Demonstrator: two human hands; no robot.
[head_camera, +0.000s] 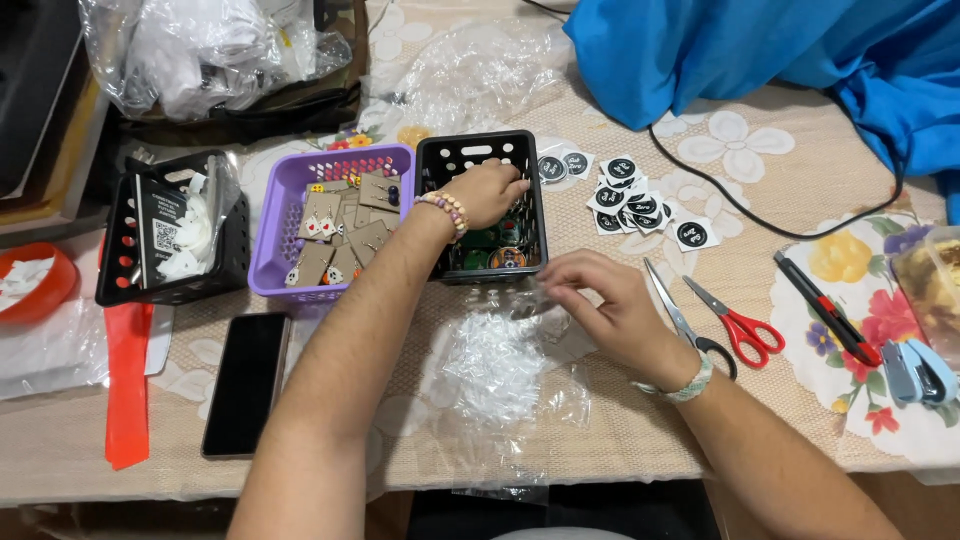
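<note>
My left hand (488, 190) reaches into a black plastic basket (432, 215) that holds small round colourful pieces; its fingers curl over the contents and what they grip is hidden. My right hand (605, 300) rests on the table just in front of that basket, fingers pinched at the edge of a pile of small clear plastic bags (492, 365). A beaded bracelet sits on my left wrist and a woven band on my right wrist.
A purple basket (270, 250) of brown earring cards stands left of the black one, and another black basket (120, 270) further left. Round black stickers (640, 205), two scissors (735, 325), a utility knife (825, 310), a phone (245, 380), a stapler (915, 370) and blue cloth (760, 50) surround them.
</note>
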